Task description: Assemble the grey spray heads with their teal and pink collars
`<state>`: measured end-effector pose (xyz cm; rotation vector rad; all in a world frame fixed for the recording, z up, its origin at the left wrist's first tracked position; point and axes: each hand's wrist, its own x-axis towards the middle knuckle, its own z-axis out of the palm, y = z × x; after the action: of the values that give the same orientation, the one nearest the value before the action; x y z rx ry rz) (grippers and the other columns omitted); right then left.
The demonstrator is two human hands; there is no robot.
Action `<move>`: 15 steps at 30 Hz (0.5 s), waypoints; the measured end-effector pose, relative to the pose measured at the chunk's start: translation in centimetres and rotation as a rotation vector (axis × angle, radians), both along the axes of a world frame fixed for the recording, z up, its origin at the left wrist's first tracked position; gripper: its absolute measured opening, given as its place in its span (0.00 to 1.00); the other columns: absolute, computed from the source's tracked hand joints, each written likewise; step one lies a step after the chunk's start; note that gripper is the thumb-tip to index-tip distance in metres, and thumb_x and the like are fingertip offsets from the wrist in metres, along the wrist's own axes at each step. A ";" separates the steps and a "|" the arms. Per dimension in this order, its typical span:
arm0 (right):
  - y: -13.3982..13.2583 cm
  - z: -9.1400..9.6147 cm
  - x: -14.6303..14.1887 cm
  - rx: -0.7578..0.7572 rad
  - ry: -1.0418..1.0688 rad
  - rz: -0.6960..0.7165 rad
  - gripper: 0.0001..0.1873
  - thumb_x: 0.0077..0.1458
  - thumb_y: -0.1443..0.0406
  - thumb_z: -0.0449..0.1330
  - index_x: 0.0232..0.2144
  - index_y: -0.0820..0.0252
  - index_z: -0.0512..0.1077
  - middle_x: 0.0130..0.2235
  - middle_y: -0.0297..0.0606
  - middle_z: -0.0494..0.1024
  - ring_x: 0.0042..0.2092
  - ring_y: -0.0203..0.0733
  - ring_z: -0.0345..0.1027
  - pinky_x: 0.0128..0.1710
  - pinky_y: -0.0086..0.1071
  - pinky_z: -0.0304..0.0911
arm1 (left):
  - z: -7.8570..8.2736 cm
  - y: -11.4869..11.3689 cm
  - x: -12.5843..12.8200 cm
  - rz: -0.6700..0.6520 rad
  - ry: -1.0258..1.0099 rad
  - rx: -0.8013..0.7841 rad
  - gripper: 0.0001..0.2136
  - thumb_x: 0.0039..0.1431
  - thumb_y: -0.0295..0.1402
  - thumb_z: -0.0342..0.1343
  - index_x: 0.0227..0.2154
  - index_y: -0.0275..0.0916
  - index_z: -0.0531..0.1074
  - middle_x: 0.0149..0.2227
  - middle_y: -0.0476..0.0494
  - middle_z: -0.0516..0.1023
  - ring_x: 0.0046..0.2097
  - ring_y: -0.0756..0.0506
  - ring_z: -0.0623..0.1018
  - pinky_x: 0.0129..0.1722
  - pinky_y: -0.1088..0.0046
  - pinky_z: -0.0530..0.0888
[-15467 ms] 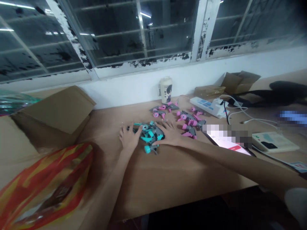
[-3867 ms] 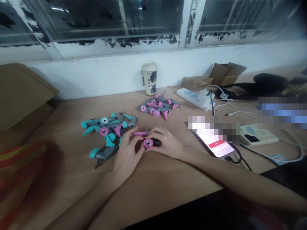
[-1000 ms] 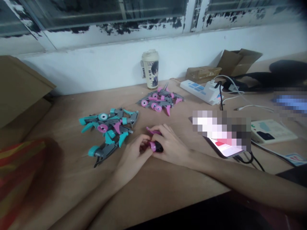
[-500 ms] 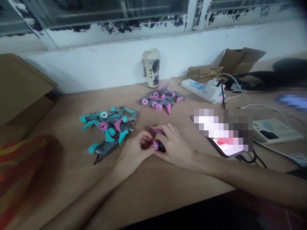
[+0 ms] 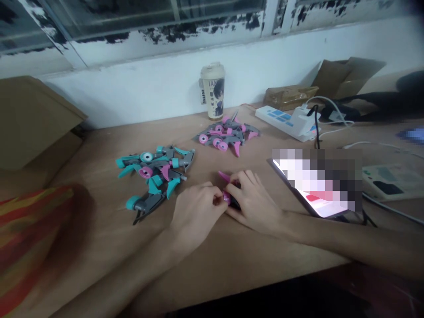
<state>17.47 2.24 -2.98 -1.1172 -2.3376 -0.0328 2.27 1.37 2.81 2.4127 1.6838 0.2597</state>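
Holding a pink-and-black piece (image 5: 235, 203) toward the counter (image 5: 238, 265)'s front edge, the right hand (image 5: 256, 201) steadies it; the left hand (image 5: 198, 211) curls narrow at the piece's pink ring (image 5: 226, 197), pinch unclear. Fine fingerwork seems in hand; the next move likely calls for a steady right hold.

The one camera, worn on the person's head, looks forward and down across the table (image 5: 205, 274) from its near side. It sits above and behind the left hand (image 5: 197, 214) and the right hand (image 5: 258, 203), near enough to make out separate fingers. The view reaches the far wall (image 5: 149, 88) and the lower part of the window (image 5: 159, 20); its left edge crops a cardboard box (image 5: 36, 123).
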 end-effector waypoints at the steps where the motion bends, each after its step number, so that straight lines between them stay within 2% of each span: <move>1: 0.0 0.0 0.2 0.002 -0.010 -0.005 0.08 0.53 0.62 0.55 0.31 0.62 0.69 0.40 0.47 0.66 0.41 0.48 0.54 0.38 0.39 0.54 | -0.3 0.0 0.1 0.015 0.002 0.028 0.11 0.54 0.30 0.50 0.18 0.39 0.70 0.25 0.49 0.73 0.28 0.48 0.72 0.25 0.72 0.59; 5: -0.3 0.1 1.0 -0.004 -0.020 -0.047 0.14 0.55 0.56 0.54 0.32 0.63 0.70 0.41 0.47 0.66 0.41 0.48 0.55 0.38 0.40 0.54 | -1.4 0.4 -0.4 0.083 -0.062 0.051 0.07 0.52 0.30 0.52 0.21 0.39 0.71 0.27 0.49 0.72 0.29 0.47 0.72 0.27 0.73 0.62; 10: -0.2 0.3 1.6 -0.081 0.093 -0.079 0.21 0.54 0.51 0.55 0.38 0.62 0.71 0.40 0.45 0.67 0.43 0.49 0.57 0.42 0.42 0.56 | -2.3 1.1 -2.2 0.000 -0.396 -0.082 0.08 0.57 0.34 0.51 0.27 0.38 0.71 0.28 0.50 0.73 0.32 0.49 0.72 0.32 0.74 0.66; 15: 0.1 0.4 1.8 -0.150 0.258 -0.028 0.20 0.52 0.52 0.58 0.40 0.59 0.72 0.39 0.43 0.66 0.44 0.46 0.59 0.44 0.41 0.59 | -2.4 1.2 -2.3 -0.031 -0.588 -0.222 0.11 0.60 0.38 0.49 0.29 0.38 0.72 0.28 0.50 0.73 0.32 0.50 0.71 0.32 0.75 0.66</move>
<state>19.26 2.38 -2.56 -1.1520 -2.1214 0.2654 -0.04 2.56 0.44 1.9394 1.3246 0.6622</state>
